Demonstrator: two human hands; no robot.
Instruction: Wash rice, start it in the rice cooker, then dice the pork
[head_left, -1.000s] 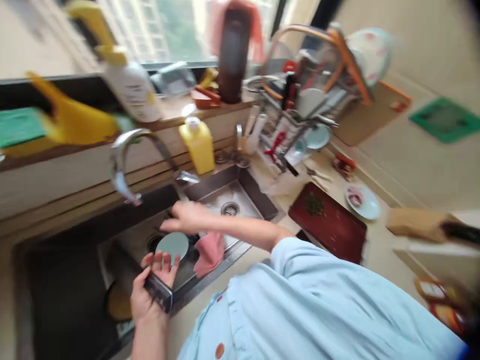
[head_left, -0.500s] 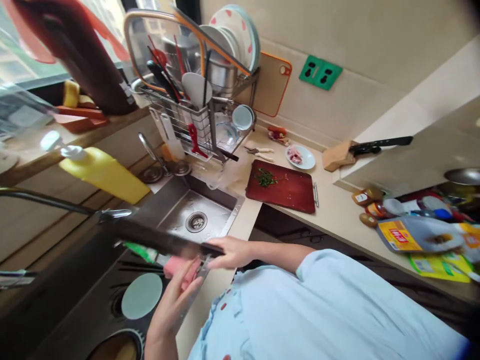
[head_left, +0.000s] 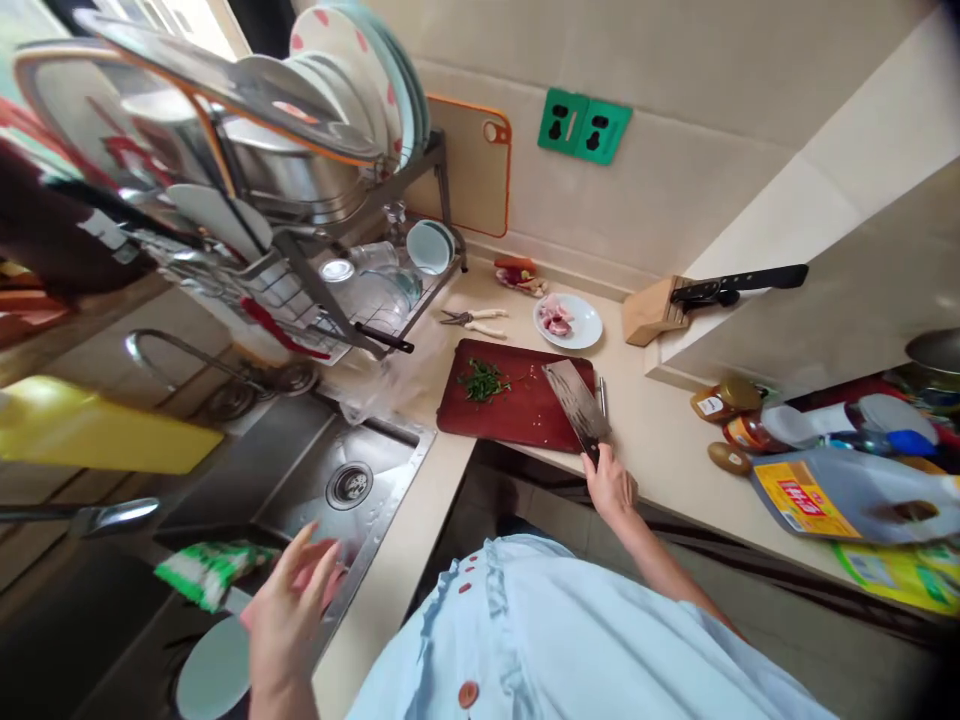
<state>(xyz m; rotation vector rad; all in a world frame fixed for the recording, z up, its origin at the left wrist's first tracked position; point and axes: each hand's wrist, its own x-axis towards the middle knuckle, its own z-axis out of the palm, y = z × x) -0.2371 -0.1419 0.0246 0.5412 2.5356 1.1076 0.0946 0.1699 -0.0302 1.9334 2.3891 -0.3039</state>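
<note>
The right hand is clenched round the handle of a cleaver, fingers wrapped tight. The blade lies flat over the near right corner of the dark red chopping board, which sits on the beige worktop just right of the sink. A small heap of chopped green herbs rests on the board, left of the blade and apart from it.

The left hand hovers over the near edge of the sink, fingers released and spread, grasping nothing. A pink cloth shows just behind it; whether the two touch cannot be told. A green-and-white packet lies to its left, and a pale round lid lies below it.

Beyond the board: a white plate of raw meat, kitchen scissors, and a knife block. A loaded dish rack stands far left.
</note>
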